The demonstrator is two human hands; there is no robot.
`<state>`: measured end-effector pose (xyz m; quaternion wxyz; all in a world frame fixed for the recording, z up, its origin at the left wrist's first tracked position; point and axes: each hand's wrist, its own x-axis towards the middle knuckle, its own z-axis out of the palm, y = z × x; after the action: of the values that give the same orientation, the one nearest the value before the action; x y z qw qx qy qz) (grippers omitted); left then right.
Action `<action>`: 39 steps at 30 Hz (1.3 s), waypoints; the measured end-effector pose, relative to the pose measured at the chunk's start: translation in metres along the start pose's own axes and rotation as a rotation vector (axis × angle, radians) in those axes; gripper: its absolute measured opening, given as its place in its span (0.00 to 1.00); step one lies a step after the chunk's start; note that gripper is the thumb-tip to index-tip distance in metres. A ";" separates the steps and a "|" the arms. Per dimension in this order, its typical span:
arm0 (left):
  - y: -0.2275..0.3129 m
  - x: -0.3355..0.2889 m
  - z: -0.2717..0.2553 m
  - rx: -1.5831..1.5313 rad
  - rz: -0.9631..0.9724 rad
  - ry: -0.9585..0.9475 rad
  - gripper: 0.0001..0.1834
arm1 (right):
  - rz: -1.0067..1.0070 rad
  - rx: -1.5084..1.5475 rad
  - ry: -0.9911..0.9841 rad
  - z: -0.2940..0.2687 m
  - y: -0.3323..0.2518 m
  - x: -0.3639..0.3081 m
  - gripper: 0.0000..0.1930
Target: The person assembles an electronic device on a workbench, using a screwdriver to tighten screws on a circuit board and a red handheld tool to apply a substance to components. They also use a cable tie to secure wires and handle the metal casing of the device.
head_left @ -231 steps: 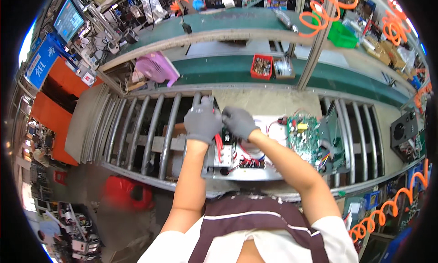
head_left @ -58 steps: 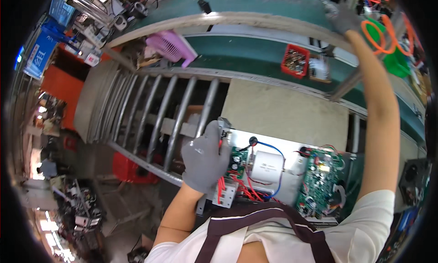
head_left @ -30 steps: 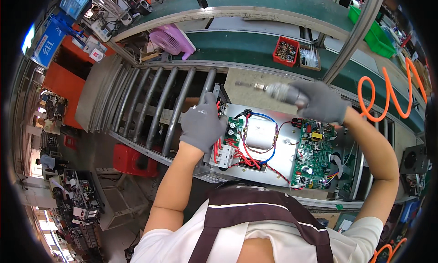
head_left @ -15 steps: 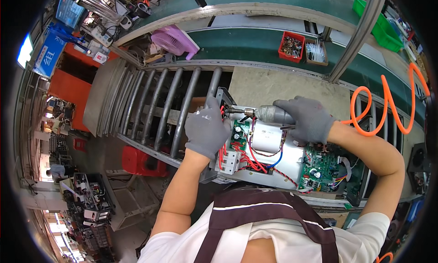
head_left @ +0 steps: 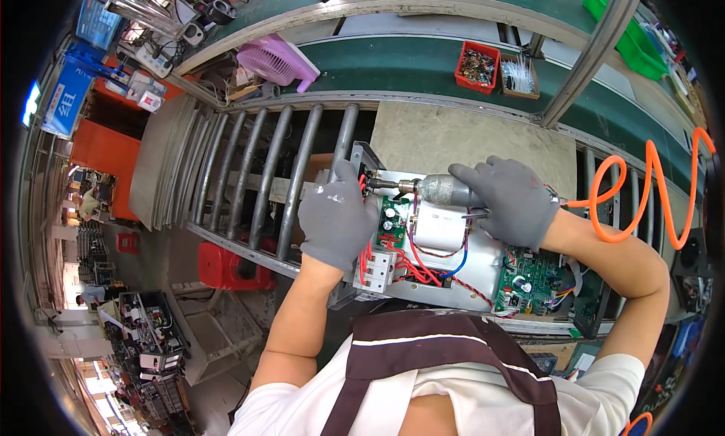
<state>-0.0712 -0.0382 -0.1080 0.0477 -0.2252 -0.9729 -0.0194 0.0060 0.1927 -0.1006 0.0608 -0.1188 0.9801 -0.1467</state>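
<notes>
My right hand [head_left: 515,203], in a grey glove, is wrapped round an air screwdriver [head_left: 445,190] lying level, its bit pointing left. The bit meets the left end of an open metal chassis [head_left: 476,285], close to some red wires. At that same end my gloved left hand [head_left: 337,218] is closed by the end panel, thumb beside the bit; its fingertips and what they grip are hidden. Inside the chassis sit a white cylinder [head_left: 440,229], a small green circuit board [head_left: 392,218], a white breaker block [head_left: 375,270] and a larger green circuit board [head_left: 529,281].
An orange coiled air hose [head_left: 655,202] runs from the screwdriver to the right. Metal rollers [head_left: 262,180] lie to the left. Beyond, a green belt [head_left: 377,64] carries a purple fan [head_left: 276,60] and a red bin of small parts [head_left: 477,66]. A metal post [head_left: 593,54] rises at the right.
The view has shifted slightly, so the surroundings sit a little further left and up. Both hands and the screwdriver keep nearly the same place on the chassis.
</notes>
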 end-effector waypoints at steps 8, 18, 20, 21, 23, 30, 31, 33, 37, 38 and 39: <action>-0.001 0.001 0.001 -0.009 0.033 0.018 0.22 | -0.032 -0.003 0.098 0.007 -0.001 0.002 0.23; -0.007 0.002 -0.001 -0.044 0.050 -0.061 0.26 | 0.005 0.028 0.038 -0.003 -0.006 -0.010 0.25; -0.010 0.001 0.002 -0.071 0.075 -0.036 0.25 | -0.024 0.016 0.060 -0.003 -0.007 -0.010 0.25; -0.011 0.001 0.003 -0.084 0.088 -0.024 0.25 | -0.038 0.010 0.071 -0.003 -0.007 -0.010 0.25; -0.010 0.001 0.003 -0.097 0.087 -0.034 0.25 | -0.036 0.015 0.069 -0.005 -0.007 -0.010 0.24; -0.008 0.000 0.002 -0.093 0.065 -0.059 0.27 | -0.007 -0.027 0.006 -0.005 -0.009 -0.014 0.24; -0.007 0.000 0.002 -0.087 0.067 -0.058 0.27 | -0.004 -0.023 0.001 -0.004 -0.009 -0.015 0.25; -0.006 0.000 0.002 -0.074 0.070 -0.056 0.27 | 0.000 -0.016 -0.011 -0.002 -0.010 -0.015 0.25; -0.005 0.000 -0.001 -0.078 0.054 -0.059 0.26 | 0.010 0.012 0.010 0.001 -0.009 -0.016 0.27; -0.005 0.000 -0.001 -0.088 0.054 -0.052 0.26 | 0.005 0.021 0.017 0.002 -0.009 -0.016 0.27; -0.005 0.001 -0.001 -0.098 0.054 -0.045 0.26 | -0.001 0.030 0.024 0.003 -0.009 -0.016 0.27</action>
<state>-0.0739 -0.0429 -0.1067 0.0150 -0.2537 -0.9653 -0.0606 0.0240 0.1878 -0.0995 0.0506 -0.1163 0.9784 -0.1630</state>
